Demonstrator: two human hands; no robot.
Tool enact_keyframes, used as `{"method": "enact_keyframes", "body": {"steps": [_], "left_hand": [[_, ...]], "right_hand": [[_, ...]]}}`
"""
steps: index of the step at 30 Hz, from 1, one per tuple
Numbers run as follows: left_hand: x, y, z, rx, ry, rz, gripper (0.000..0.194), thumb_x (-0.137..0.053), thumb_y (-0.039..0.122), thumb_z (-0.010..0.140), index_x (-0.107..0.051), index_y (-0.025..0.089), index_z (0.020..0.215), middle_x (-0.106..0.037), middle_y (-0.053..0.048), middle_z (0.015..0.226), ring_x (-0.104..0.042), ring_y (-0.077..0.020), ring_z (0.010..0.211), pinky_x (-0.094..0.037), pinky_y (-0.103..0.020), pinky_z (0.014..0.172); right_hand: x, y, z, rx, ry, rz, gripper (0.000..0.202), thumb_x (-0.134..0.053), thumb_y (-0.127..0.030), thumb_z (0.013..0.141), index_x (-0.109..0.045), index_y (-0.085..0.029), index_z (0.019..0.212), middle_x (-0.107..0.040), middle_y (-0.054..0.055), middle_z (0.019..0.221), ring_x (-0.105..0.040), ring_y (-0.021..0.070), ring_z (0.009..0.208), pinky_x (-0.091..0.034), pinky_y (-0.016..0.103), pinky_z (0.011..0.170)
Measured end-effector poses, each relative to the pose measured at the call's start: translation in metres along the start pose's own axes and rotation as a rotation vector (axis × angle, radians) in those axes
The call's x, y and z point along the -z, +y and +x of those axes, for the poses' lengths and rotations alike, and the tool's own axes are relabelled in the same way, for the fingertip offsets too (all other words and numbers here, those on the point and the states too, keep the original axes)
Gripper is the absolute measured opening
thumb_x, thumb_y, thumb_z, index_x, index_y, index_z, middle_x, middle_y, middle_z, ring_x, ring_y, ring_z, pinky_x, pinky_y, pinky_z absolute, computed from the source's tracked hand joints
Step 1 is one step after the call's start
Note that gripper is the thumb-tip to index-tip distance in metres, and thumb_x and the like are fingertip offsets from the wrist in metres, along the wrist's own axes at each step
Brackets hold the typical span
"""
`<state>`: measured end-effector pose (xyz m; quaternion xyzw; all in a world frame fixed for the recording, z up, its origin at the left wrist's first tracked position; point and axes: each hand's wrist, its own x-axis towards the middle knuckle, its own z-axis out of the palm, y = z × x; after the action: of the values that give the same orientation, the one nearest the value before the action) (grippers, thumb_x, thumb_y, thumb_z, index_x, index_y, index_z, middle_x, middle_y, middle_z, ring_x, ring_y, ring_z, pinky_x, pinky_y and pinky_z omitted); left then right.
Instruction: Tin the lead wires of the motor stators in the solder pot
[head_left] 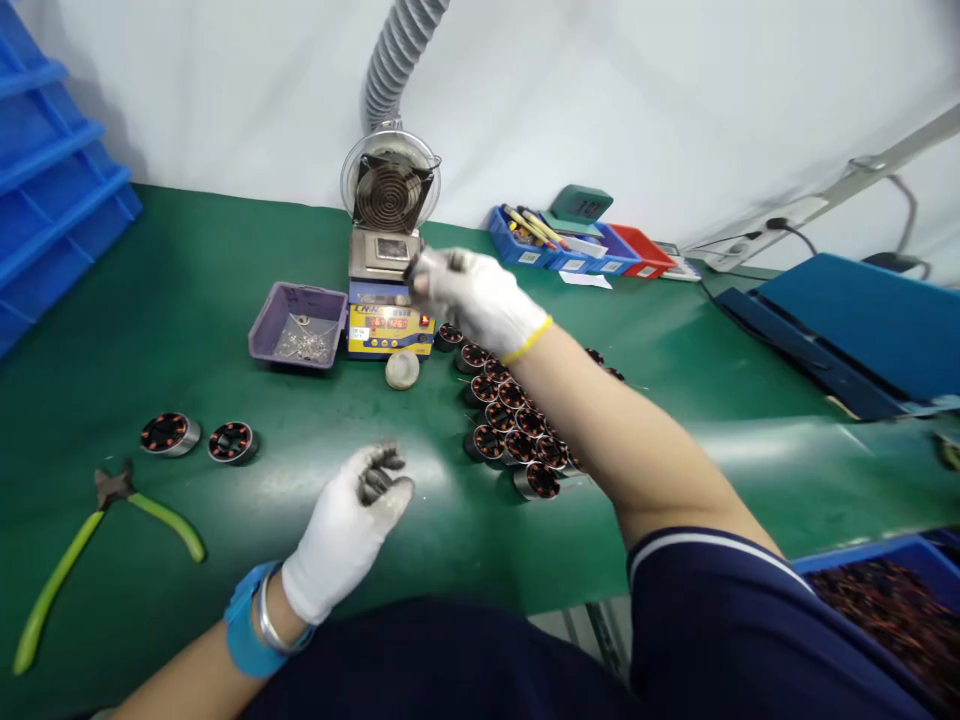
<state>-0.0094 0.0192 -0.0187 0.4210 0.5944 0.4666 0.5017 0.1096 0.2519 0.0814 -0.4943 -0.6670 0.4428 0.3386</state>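
Note:
My right hand [476,300], in a white glove, is closed on a small dark round part that looks like a motor stator [412,266]. It is raised in front of the yellow and blue solder pot [390,325], whose square metal bath [393,249] shows just behind. My left hand [349,525], gloved with dirty fingertips, hovers over the table with loosely curled fingers and nothing in them. Several motor stators [520,447] with copper windings stand in rows beneath my right forearm. Two more stators [232,442] [170,434] sit on the left.
Green-handled cutters [112,490] lie open at the left. A purple tray [259,340] with metal scraps and a small whitish cup [402,369] flank the solder pot. Behind it stand a fan [391,192] and a grey hose [401,60]. Blue bins [525,250] line the wall.

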Motion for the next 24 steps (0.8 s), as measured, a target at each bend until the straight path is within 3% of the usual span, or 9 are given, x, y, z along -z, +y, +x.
{"method": "enact_keyframes", "body": {"steps": [3, 5, 7, 10, 14, 16, 18, 21, 24], "left_hand": [[0.003, -0.001, 0.001, -0.382, 0.289, 0.261, 0.062, -0.076, 0.046, 0.076, -0.057, 0.017, 0.127, -0.062, -0.017, 0.130, -0.065, -0.0277, 0.109, -0.056, -0.044, 0.092], [0.006, 0.000, 0.001, -0.604, 0.399, 0.500, 0.059, -0.079, 0.048, 0.074, -0.060, 0.018, 0.121, -0.054, -0.020, 0.140, -0.058, -0.0339, 0.125, -0.051, -0.051, 0.101], [0.008, 0.001, 0.002, -0.700, 0.410, 0.698, 0.039, -0.076, 0.045, 0.079, -0.065, 0.018, 0.105, -0.057, -0.019, 0.137, -0.056, -0.0366, 0.127, -0.049, -0.054, 0.103], [0.010, 0.002, 0.004, -0.715, 0.372, 0.830, 0.019, -0.068, 0.037, 0.087, -0.065, 0.019, 0.083, -0.066, -0.017, 0.126, -0.058, -0.0373, 0.125, -0.050, -0.055, 0.102], [0.017, -0.004, 0.002, -0.682, 0.256, 0.919, 0.017, -0.064, 0.033, 0.089, -0.065, 0.019, 0.079, -0.065, -0.017, 0.131, -0.054, -0.0399, 0.131, -0.050, -0.056, 0.103], [0.028, -0.008, 0.000, -0.678, 0.247, 1.000, 0.013, -0.066, 0.030, 0.086, -0.068, 0.019, 0.080, -0.062, -0.017, 0.136, -0.048, -0.0441, 0.137, -0.047, -0.062, 0.104], [0.045, -0.011, -0.003, -0.657, 0.291, 1.069, 0.009, -0.071, 0.029, 0.080, -0.070, 0.021, 0.078, -0.060, -0.013, 0.141, -0.039, -0.0499, 0.141, -0.043, -0.069, 0.105], [0.074, -0.009, -0.005, -0.606, 0.363, 1.099, 0.006, -0.074, 0.028, 0.074, -0.070, 0.024, 0.074, -0.056, -0.005, 0.146, -0.027, -0.0556, 0.146, -0.030, -0.079, 0.107], [0.097, -0.002, -0.006, -0.565, 0.406, 1.106, 0.006, -0.075, 0.028, 0.073, -0.070, 0.028, 0.077, -0.055, 0.000, 0.148, -0.020, -0.0561, 0.148, -0.016, -0.083, 0.110]], "right_hand": [[-0.017, 0.030, -0.076, 0.025, -0.144, -0.012, 0.051, -0.081, -0.019, 0.063, -0.060, -0.018, 0.109, -0.071, 0.002, 0.092, -0.069, 0.0183, 0.084, -0.060, 0.033, 0.075], [-0.030, 0.046, -0.118, 0.047, -0.242, -0.121, 0.057, -0.081, -0.020, 0.059, -0.060, -0.019, 0.112, -0.071, 0.004, 0.100, -0.070, 0.0219, 0.091, -0.059, 0.038, 0.081], [-0.043, 0.057, -0.148, 0.070, -0.291, -0.223, 0.058, -0.081, -0.023, 0.059, -0.060, -0.021, 0.113, -0.071, 0.007, 0.111, -0.069, 0.0250, 0.100, -0.057, 0.042, 0.089], [-0.056, 0.065, -0.168, 0.074, -0.280, -0.292, 0.053, -0.080, -0.028, 0.065, -0.061, -0.020, 0.114, -0.070, 0.008, 0.115, -0.069, 0.0260, 0.105, -0.056, 0.042, 0.092], [-0.046, 0.066, -0.167, 0.235, -0.348, -0.395, 0.060, -0.081, -0.036, 0.069, -0.060, -0.018, 0.122, -0.066, 0.012, 0.126, -0.067, 0.0271, 0.112, -0.056, 0.040, 0.094], [-0.026, 0.062, -0.155, 0.427, -0.381, -0.463, 0.073, -0.082, -0.039, 0.068, -0.056, -0.017, 0.132, -0.059, 0.015, 0.140, -0.059, 0.0293, 0.126, -0.050, 0.043, 0.105], [-0.001, 0.060, -0.136, 0.512, -0.308, -0.568, 0.082, -0.082, -0.041, 0.068, -0.051, -0.015, 0.139, -0.054, 0.016, 0.145, -0.051, 0.0309, 0.135, -0.043, 0.044, 0.113], [0.032, 0.063, -0.100, 0.260, -0.053, -0.817, 0.079, -0.074, -0.042, 0.075, -0.048, -0.016, 0.144, -0.060, 0.017, 0.137, -0.056, 0.0346, 0.127, -0.047, 0.049, 0.105], [0.042, 0.074, -0.068, 0.000, -0.031, -1.083, 0.069, -0.066, -0.041, 0.081, -0.050, -0.019, 0.143, -0.066, 0.019, 0.127, -0.060, 0.0369, 0.120, -0.048, 0.051, 0.099]]}}
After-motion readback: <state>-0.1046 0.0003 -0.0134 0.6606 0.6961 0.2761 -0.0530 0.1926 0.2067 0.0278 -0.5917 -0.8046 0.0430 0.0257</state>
